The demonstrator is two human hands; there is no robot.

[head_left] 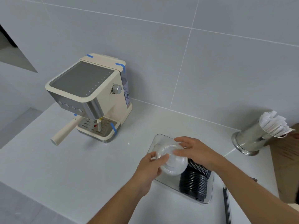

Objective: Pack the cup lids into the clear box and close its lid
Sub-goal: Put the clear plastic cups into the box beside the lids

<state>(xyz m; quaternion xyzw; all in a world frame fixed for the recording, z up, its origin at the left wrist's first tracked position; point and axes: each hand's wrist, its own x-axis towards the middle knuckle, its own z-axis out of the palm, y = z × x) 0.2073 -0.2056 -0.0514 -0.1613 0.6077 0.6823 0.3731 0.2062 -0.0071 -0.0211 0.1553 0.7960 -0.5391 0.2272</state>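
Two-handed grip on clear lids (172, 160) (over box (210, 188))

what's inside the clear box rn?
A row of black cup lids lies on edge in the clear box. Both hands hold clear lids over it, hiding the far end.

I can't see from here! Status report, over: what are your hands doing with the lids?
Both hands, left and right, hold clear lids over clear box. Black lids already inside. Box not closed. Nothing blocking.
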